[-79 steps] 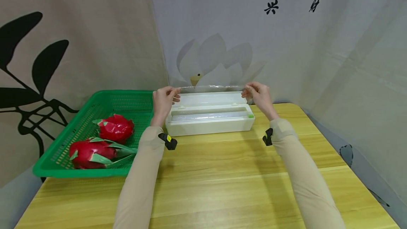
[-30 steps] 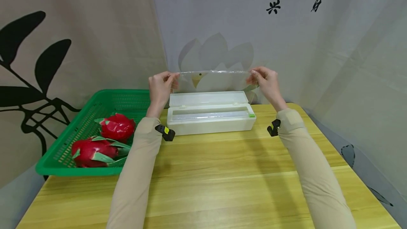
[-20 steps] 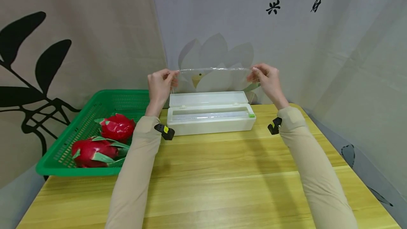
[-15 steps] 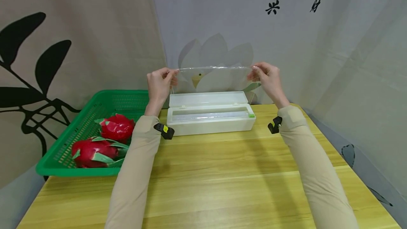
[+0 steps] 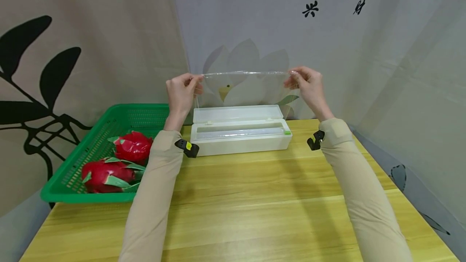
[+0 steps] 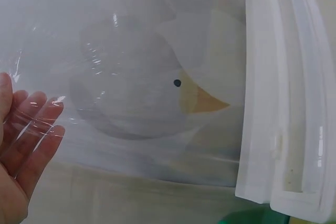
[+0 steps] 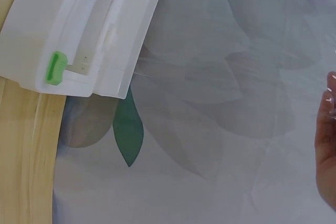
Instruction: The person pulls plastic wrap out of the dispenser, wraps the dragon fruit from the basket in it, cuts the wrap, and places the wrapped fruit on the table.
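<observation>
A clear sheet of plastic wrap stretches between my two hands, its top edge almost level. My left hand pinches one corner between thumb and forefinger, its other fingers loosely bent behind the film. At the opposite corner my right hand pinches the film in the same way. Below them stands a white cling film dispenser box, its lid tilted back. A roll shows in its slot, and a green slider sits at the right end. The film drops behind the lid, where its lower part is hidden.
On the left, a green plastic basket holds two red dragon fruits with green leaf tips, one behind the other. The wooden table lies in front of the box. A printed curtain hangs close behind.
Both hands have risen from just above the lid and moved slightly apart, drawing out more film. The box and basket have stayed in place.
</observation>
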{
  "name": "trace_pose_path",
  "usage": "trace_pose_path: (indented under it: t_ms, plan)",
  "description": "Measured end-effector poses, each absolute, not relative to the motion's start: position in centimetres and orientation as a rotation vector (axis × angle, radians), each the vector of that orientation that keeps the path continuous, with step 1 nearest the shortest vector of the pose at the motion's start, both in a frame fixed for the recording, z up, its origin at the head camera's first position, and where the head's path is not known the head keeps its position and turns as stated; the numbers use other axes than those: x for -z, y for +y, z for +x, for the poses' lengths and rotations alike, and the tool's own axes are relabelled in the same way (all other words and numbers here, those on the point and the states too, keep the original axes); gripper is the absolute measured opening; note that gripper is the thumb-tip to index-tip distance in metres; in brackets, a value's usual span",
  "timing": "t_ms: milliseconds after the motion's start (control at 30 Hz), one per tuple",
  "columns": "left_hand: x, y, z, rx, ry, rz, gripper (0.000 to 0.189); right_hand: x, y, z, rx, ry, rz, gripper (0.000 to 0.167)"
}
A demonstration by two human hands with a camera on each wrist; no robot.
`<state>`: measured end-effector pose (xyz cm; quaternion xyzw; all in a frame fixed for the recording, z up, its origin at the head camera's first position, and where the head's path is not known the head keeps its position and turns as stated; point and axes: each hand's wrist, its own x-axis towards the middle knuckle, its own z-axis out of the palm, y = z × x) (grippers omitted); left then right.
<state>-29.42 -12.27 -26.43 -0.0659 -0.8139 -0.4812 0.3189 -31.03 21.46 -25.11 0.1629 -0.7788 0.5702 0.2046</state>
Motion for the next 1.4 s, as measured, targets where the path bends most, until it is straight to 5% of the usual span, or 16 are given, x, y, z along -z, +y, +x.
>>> trace_pose_path:
  t_ms: [1400]
  plan:
    - [23.7, -12.4, -28.6, 1.231, -2.043, -0.256, 0.03, 21.0, 20.0, -28.5, -1.569, -2.047, 0.517, 0.015]
